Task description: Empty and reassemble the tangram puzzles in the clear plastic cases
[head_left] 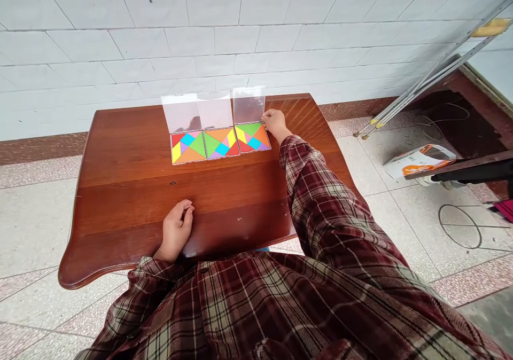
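Three square tangram cases stand side by side in a row on the wooden table: a left case (187, 147), a middle case (221, 144) and a right case (253, 138). Colourful pieces fill each one, and its clear lid is raised at the back. My right hand (274, 123) pinches the lower right edge of the right case's clear lid (249, 105); the fingertips partly cover that corner. Nearer to me, my left hand (177, 230) rests on the table by its front edge, fingers curled in, with nothing visible in them.
The brown wooden table (124, 189) has curved edges and stands close to a white tiled wall (120, 45). At the right, metal crutches (404, 106) lean against the wall. A white and orange bag (425, 159) and a wire ring (459, 226) are near the floor.
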### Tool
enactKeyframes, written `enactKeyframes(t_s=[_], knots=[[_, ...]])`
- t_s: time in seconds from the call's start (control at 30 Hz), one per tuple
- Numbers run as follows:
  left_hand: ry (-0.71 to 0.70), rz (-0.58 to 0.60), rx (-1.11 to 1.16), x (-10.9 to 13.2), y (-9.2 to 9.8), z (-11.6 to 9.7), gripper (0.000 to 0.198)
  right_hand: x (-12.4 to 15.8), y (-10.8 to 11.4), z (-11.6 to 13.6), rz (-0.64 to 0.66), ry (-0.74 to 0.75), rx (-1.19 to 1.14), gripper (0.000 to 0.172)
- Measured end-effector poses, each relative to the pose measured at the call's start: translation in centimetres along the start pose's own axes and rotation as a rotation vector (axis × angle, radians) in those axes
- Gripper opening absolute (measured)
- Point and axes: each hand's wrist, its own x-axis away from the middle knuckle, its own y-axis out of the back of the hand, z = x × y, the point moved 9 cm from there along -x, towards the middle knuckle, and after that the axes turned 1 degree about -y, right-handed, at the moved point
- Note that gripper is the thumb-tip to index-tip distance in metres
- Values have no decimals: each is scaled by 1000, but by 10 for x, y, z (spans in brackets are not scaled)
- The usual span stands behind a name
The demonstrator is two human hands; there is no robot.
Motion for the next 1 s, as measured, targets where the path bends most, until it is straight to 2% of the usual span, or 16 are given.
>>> enactKeyframes(t_s=[0.67,0.8,0.87,0.93,1.0], knots=[[10,1,-24,-3,2,-3,25,9,-6,1,3,-46,10,22],[14,2,-9,-3,0,-3,24,13,4,0,-38,-53,-33,14],[29,-1,29,-3,-1,-1,24,24,15,6,-89,-21,-11,14],[72,17,97,-4,-1,1,25,48,21,17,-92,27,23,15],[116,63,158,-9,-1,1,26,86,16,27,13,58,22,14]])
